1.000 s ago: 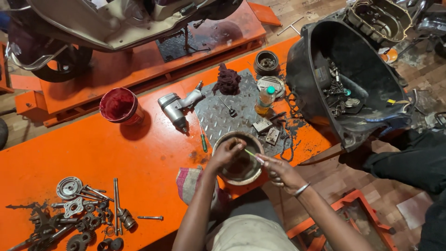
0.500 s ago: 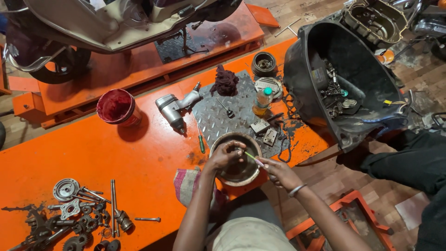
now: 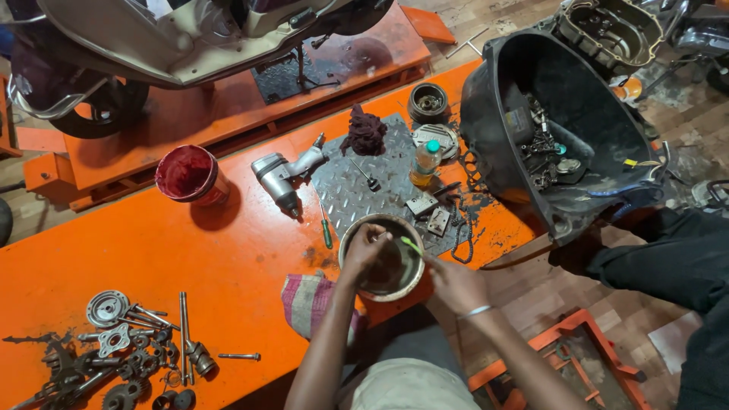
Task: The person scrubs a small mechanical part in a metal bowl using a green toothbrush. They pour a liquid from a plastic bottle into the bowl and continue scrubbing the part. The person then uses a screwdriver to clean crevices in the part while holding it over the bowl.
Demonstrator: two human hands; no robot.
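Round metal bowl (image 3: 382, 266) of dark, dirty liquid sits at the near edge of the orange steel workbench (image 3: 175, 250), just right of a striped cloth rag (image 3: 307, 302). The left hand (image 3: 364, 249) is curled closed over the bowl's left rim, pinching a small part I cannot make out. The right hand (image 3: 454, 282) grips a thin green-tipped brush (image 3: 411, 244), which over the last second has dipped lower into the bowl as both hands drew closer together, so the scrubbing looks underway. A grey impact wrench (image 3: 285, 173) lies farther back.
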